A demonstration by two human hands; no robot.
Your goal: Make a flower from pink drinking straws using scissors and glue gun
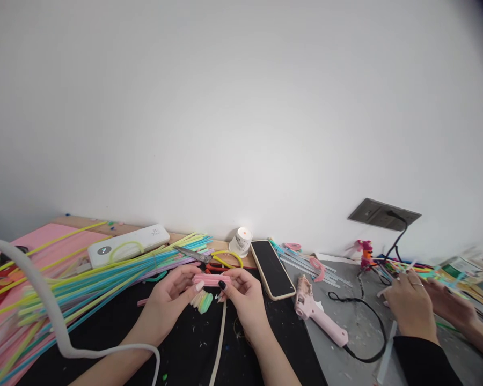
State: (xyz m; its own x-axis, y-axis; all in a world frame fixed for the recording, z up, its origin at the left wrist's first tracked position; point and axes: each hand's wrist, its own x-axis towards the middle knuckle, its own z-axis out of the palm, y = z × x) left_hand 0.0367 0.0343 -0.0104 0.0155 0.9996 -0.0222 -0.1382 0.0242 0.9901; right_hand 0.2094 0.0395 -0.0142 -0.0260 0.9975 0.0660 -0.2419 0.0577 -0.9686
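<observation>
My left hand point(176, 292) and my right hand point(242, 295) pinch opposite ends of a short bundle of pink pipe cleaners point(211, 280), held level above the black mat point(185, 354). Just below the bundle sit short cream and green pipe cleaner pieces point(203, 301); whether they join the pink ones I cannot tell. Behind my fingers lie scissors with yellow and red handles point(228, 259). A phone point(272, 268) lies screen up beyond my right hand. Long pastel pipe cleaners point(116, 281) spread out left of my left hand.
A white power bank point(129, 245) lies on the left and a paper cup point(241, 242) by the wall. On the right are a pink glue gun point(317, 313), its black cord, clear glue sticks point(317, 268) and a co-worker's hands point(412, 305). A white cable point(56, 316) crosses the left foreground.
</observation>
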